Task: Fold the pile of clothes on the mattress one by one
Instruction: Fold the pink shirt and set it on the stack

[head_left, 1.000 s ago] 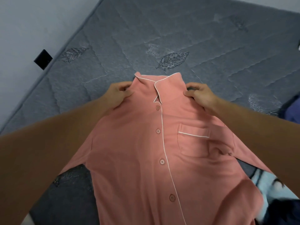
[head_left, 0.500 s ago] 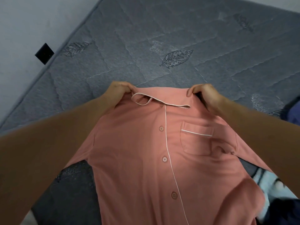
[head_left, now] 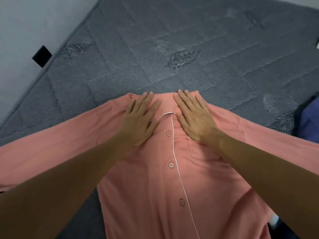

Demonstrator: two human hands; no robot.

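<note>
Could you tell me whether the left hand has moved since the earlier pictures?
Yes: the left hand left the pink shirt's shoulder and now lies flat nearer the button placket.

Pink shirt: hem and both sleeve ends cut off by the frame edges, collar and chest pocket partly hidden under the left hand and right hand; blue garment cropped at right.
</note>
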